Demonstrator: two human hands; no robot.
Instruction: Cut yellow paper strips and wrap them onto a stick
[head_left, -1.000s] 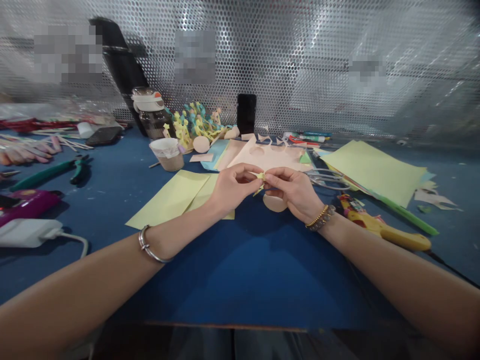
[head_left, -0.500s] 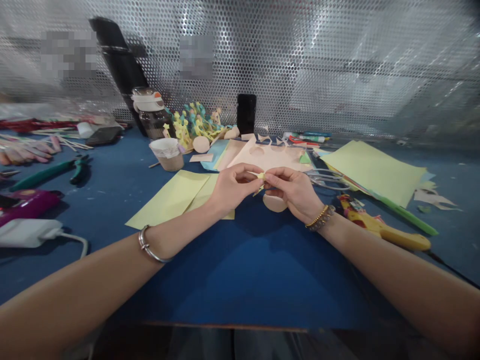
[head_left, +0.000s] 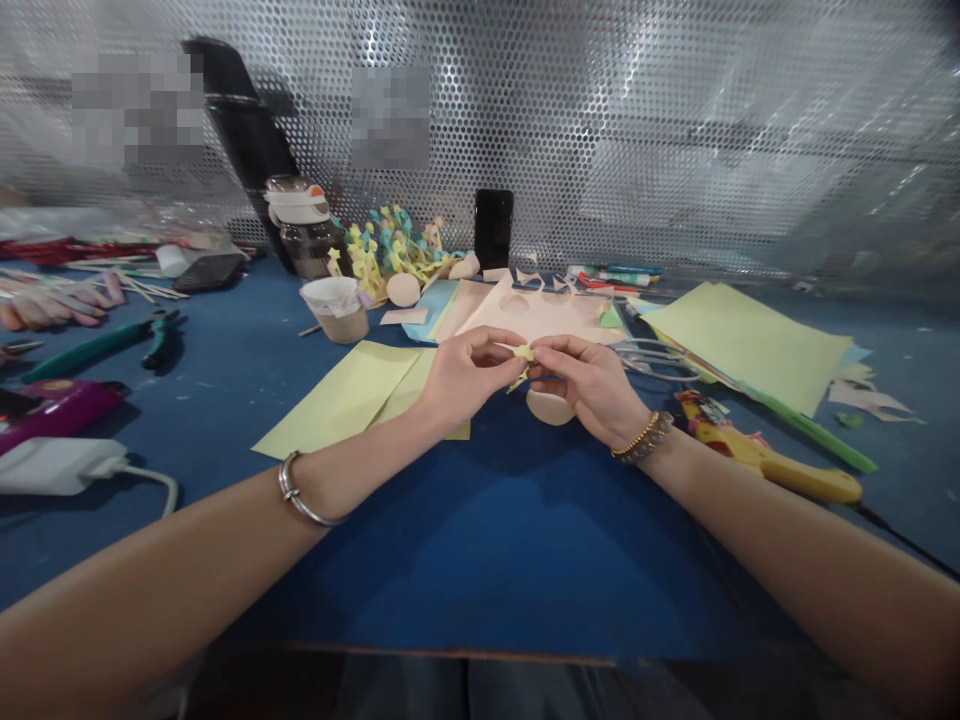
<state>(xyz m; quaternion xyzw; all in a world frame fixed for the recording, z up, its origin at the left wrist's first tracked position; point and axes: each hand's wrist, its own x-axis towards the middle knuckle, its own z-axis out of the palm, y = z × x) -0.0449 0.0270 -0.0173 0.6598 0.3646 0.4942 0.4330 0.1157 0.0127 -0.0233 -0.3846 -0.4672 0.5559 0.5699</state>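
Two hands on one tiny yellow paper scrap (head_left: 523, 352) | you've got it pinched between your left hand (head_left: 471, 375) and right hand (head_left: 587, 385), just above a peach paper disc (head_left: 550, 407) | squeeze too hard and it could crease or tear, heads up

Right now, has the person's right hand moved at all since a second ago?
No, not clearly: the right hand, pinching a small yellow paper piece, sits in about the same place relative to the scissors lying beside it.
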